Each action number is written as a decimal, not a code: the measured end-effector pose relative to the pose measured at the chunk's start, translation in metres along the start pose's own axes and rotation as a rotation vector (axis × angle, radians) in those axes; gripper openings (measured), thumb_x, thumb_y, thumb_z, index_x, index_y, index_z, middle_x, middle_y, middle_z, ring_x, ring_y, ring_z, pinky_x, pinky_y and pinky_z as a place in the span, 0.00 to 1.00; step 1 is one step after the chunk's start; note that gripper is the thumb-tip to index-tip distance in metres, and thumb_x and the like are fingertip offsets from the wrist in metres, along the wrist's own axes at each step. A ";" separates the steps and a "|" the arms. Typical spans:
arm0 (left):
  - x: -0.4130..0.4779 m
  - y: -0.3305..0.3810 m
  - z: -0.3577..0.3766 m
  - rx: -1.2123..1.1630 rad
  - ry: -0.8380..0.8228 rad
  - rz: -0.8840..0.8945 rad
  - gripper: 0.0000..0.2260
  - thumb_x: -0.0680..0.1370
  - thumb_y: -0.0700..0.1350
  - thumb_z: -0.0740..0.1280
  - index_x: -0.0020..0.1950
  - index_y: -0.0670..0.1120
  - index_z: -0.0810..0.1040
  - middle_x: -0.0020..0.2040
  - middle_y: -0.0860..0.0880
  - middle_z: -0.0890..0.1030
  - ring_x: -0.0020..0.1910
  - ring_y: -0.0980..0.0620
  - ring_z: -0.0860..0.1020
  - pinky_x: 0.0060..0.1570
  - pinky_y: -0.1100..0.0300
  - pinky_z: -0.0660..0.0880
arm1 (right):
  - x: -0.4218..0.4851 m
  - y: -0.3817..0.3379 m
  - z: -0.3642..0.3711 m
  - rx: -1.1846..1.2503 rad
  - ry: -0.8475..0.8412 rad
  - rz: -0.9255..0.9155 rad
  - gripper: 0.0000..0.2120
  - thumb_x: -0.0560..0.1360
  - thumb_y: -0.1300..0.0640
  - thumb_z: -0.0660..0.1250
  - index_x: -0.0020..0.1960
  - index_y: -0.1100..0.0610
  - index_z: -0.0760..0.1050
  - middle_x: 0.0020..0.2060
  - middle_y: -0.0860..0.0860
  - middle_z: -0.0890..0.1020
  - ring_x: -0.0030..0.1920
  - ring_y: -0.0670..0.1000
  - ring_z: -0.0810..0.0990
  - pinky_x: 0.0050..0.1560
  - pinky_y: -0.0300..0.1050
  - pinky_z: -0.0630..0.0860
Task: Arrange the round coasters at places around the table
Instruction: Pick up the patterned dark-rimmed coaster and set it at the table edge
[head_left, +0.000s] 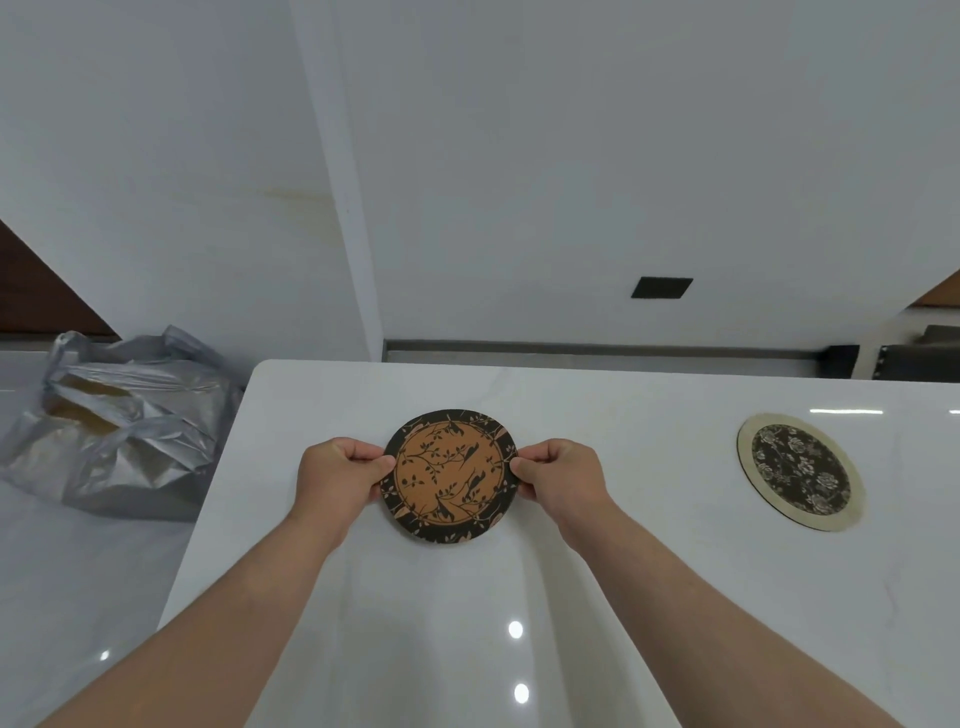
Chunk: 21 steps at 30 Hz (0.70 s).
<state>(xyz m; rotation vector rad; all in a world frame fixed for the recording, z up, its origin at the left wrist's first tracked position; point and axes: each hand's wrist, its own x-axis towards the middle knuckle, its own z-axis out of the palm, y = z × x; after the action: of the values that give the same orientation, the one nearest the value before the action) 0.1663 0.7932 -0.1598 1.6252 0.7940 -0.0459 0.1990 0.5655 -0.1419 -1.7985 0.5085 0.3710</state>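
Note:
A round brown coaster (450, 475) with a black rim and a bird-and-branch pattern is at the table's middle, near its far edge. My left hand (340, 475) pinches its left edge and my right hand (558, 478) pinches its right edge. I cannot tell whether it rests on the surface or hovers just above it. A second round coaster (800, 471), black with pale flowers and a cream rim, lies flat on the white table (623, 597) to the right.
A crumpled grey plastic bag (122, 423) sits on the glossy floor left of the table. A white wall stands just beyond the table's far edge, with a dark socket plate (662, 287) on it. The table's left corner is rounded.

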 end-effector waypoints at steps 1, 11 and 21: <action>0.001 0.000 -0.001 0.007 0.002 0.003 0.03 0.71 0.33 0.74 0.41 0.39 0.81 0.39 0.42 0.83 0.36 0.47 0.81 0.35 0.57 0.79 | 0.001 0.001 0.002 -0.009 0.002 -0.002 0.05 0.72 0.65 0.72 0.38 0.60 0.82 0.39 0.57 0.85 0.37 0.51 0.82 0.45 0.47 0.84; 0.008 -0.005 0.000 0.131 0.002 0.088 0.03 0.71 0.36 0.75 0.41 0.41 0.82 0.39 0.44 0.83 0.36 0.49 0.81 0.33 0.61 0.79 | 0.010 0.003 0.010 -0.143 0.017 -0.002 0.02 0.72 0.65 0.73 0.40 0.61 0.81 0.38 0.58 0.85 0.32 0.52 0.81 0.36 0.43 0.82; 0.002 -0.013 -0.008 0.565 0.031 0.379 0.11 0.74 0.49 0.72 0.52 0.44 0.82 0.50 0.47 0.82 0.51 0.46 0.79 0.56 0.49 0.77 | 0.016 0.011 0.007 -0.666 -0.002 -0.353 0.08 0.76 0.54 0.67 0.51 0.56 0.82 0.49 0.52 0.84 0.50 0.53 0.81 0.52 0.46 0.75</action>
<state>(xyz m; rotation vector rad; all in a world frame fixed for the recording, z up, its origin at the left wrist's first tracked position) 0.1579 0.8009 -0.1699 2.2961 0.5035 0.0285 0.2072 0.5669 -0.1608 -2.4782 0.0467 0.3137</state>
